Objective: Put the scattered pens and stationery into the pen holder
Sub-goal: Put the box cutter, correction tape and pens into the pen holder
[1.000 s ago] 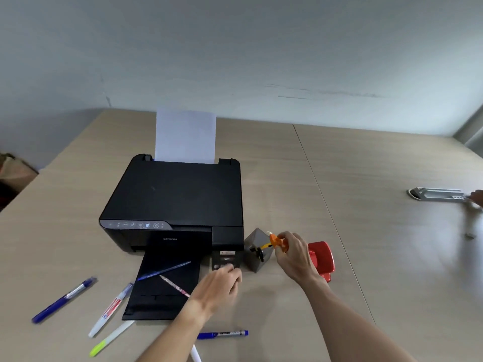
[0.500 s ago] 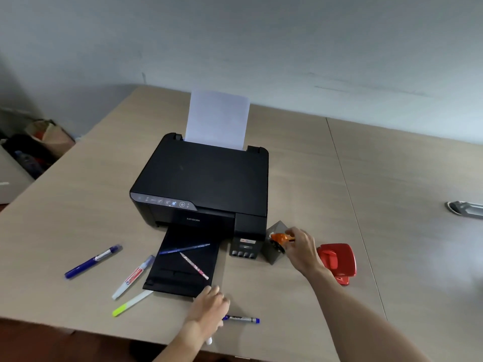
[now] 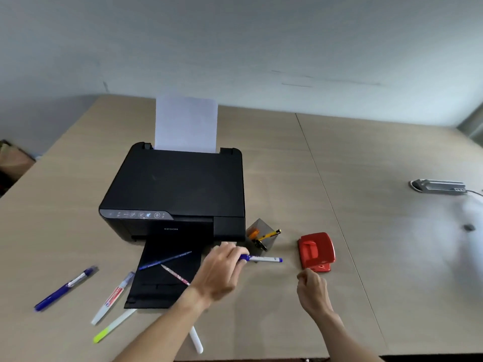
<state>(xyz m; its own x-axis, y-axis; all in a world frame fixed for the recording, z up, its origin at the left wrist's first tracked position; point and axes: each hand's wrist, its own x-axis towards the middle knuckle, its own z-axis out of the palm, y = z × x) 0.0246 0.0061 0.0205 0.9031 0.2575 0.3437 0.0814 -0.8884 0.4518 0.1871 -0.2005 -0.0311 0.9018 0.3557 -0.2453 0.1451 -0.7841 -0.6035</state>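
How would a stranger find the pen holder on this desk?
Find the black printer in the middle of the table. Just right of its front corner, before the red hole punch, stands the pen holder. It alone is an upright grey box, with a yellow pen sticking out.

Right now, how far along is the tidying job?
Done: orange item and yellow pen in the pen holder. In hand: left hand grips a blue-capped pen; right hand holds nothing visible. Left: thin blue pen and pink pen on the printer tray; thick blue pen, marker, highlighter, white pen on the table.
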